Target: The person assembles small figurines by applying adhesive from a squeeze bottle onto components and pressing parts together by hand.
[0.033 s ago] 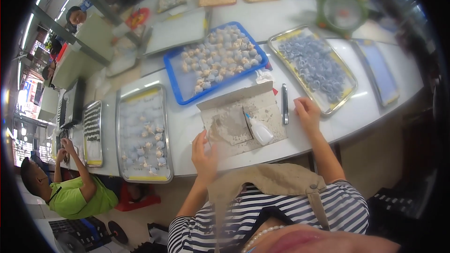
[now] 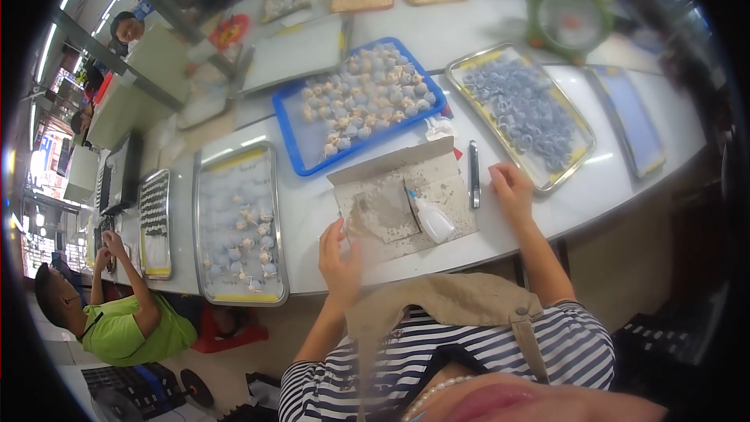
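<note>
My left hand (image 2: 339, 262) rests at the lower left edge of a stained cardboard sheet (image 2: 449, 176), its fingers loosely stretched and no object visible in them. On the sheet lie a white squeeze bottle with a blue tip (image 2: 434, 221) and a thin dark tool (image 2: 412, 207) beside it. My right hand (image 2: 512, 189) rests on the table with loosely bent fingers and nothing seen in it. Just left of it lies a narrow black and silver tool, perhaps tweezers or a cutter (image 2: 474, 176). A crumpled white tissue (image 2: 440, 128) sits beyond the cardboard.
Past the cardboard, a blue tray (image 2: 301, 158) holds many small round grey and cream pieces. Metal trays stand to the left (image 2: 280, 250) and right (image 2: 574, 168), with similar pieces and blue-grey ones. A green round fan (image 2: 569, 16) stands far right. A person in a green shirt (image 2: 137, 334) sits at left.
</note>
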The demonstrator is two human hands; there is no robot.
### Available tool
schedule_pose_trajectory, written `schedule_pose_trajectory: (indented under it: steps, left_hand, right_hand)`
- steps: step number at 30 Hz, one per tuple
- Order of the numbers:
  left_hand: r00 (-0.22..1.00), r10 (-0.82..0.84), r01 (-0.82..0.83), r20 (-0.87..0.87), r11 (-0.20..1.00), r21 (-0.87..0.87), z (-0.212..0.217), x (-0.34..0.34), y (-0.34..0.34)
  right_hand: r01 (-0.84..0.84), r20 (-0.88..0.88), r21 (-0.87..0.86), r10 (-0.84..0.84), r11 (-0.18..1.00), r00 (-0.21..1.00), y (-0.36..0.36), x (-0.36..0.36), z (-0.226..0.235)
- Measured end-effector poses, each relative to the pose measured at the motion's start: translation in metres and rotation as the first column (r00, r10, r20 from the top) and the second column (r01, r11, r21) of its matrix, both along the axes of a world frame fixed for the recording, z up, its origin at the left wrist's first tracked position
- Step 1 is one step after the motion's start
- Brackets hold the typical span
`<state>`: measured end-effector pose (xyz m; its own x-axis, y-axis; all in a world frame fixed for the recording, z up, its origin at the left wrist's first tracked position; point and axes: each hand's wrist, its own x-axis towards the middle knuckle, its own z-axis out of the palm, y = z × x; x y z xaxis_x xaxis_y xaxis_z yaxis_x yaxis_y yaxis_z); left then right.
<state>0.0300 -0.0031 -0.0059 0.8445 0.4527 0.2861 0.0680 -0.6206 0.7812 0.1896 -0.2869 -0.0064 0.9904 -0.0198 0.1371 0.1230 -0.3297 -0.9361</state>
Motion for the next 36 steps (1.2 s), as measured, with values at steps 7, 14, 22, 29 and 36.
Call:
schedule_pose_trajectory:
  steps: [7, 14, 22, 29, 36]
  left_hand:
    - [1.0, 0.025, -0.025, -0.013, 0.999, -0.039, -0.009, -0.001, 0.002]
    - [1.0, 0.03, -0.03, 0.0, 0.999, 0.028, -0.01, 0.003, 0.008]
    - [1.0, 0.021, -0.02, 0.017, 0.999, -0.042, 0.0, 0.005, 0.009]
    - [0.998, 0.015, -0.013, 0.067, 0.999, -0.034, -0.004, 0.003, 0.007]
    - [0.997, 0.014, -0.013, 0.071, 1.0, -0.015, -0.005, -0.003, 0.002]
  right_hand:
    - [-0.032, -0.027, 0.036, 0.033, 0.999, 0.999, -0.002, 0.001, 0.0]
    - [-0.039, -0.044, -0.024, 0.038, 0.999, 0.998, 0.004, 0.0, 0.005]
    - [-0.018, -0.029, -0.002, 0.018, 1.0, 0.999, 0.012, 0.004, 0.006]
    - [-0.05, -0.004, -0.006, 0.05, 0.999, 0.999, 0.005, 0.0, 0.007]
    - [-0.04, -0.028, 0.053, 0.042, 0.998, 0.999, -0.003, -0.007, 0.001]
